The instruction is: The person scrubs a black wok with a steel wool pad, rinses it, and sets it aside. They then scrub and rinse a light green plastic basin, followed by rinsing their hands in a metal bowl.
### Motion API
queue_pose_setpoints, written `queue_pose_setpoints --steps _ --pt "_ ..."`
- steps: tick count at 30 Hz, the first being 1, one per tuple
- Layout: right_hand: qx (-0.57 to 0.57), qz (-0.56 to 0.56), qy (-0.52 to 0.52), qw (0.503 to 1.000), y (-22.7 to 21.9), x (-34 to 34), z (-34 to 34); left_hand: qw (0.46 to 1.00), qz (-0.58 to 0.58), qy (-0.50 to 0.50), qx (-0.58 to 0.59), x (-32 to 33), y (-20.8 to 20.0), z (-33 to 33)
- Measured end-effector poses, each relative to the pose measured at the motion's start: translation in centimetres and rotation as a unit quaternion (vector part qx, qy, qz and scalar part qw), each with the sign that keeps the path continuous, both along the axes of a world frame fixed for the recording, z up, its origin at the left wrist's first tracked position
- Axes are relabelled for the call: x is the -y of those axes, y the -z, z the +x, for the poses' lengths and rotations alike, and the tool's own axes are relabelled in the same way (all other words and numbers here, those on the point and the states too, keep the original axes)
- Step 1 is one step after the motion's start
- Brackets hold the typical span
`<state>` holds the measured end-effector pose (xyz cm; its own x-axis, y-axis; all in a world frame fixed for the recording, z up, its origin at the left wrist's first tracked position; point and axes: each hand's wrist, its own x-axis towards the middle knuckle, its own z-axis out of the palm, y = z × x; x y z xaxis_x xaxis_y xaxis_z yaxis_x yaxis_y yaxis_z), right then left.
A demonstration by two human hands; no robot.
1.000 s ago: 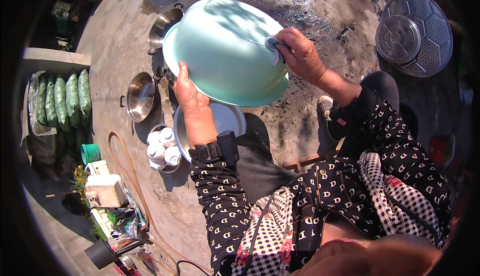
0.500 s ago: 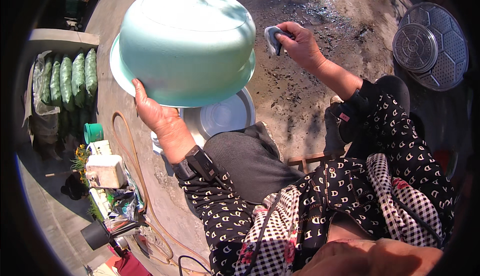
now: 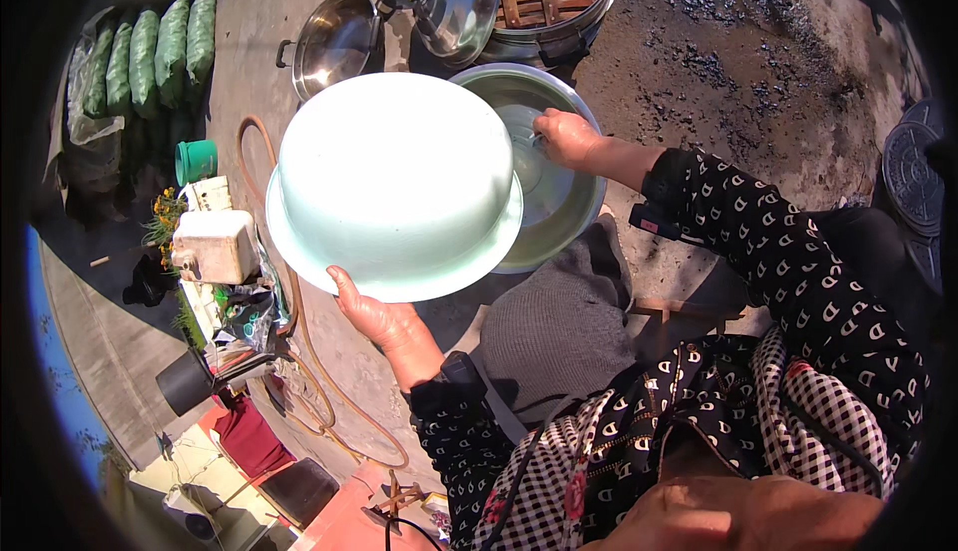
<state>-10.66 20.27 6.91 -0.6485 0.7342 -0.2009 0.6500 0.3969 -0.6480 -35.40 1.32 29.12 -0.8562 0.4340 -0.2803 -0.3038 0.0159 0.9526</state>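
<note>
In the head view, the left hand (image 3: 384, 326) grips the near rim of an upturned pale green basin (image 3: 394, 182), thumb outside, fingers hidden beneath. To its right, the right hand (image 3: 569, 140) is curled closed on a barely visible grey cloth (image 3: 540, 144), above a wide metal basin (image 3: 569, 207). A two-handled pan (image 3: 334, 47) sits at the far side; a green bucket (image 3: 196, 162) stands left.

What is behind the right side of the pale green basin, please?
Beyond the pale green basin, part of a wide metal basin shows, with the right hand over it. The nearer basin hides the metal one's left part; anything there cannot be seen.
</note>
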Motion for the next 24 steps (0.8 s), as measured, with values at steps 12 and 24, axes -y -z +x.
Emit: queue_pose_setpoints --steps 12,24 --pt "0.041 -0.289 0.024 0.956 8.4 6.2 -0.2 0.994 0.013 -0.070 0.081 2.7 -0.8 1.9" --pt "-0.475 -0.013 -0.112 0.873 -18.4 9.0 -6.5 0.978 0.110 -0.066 0.167 6.0 3.2 0.7"
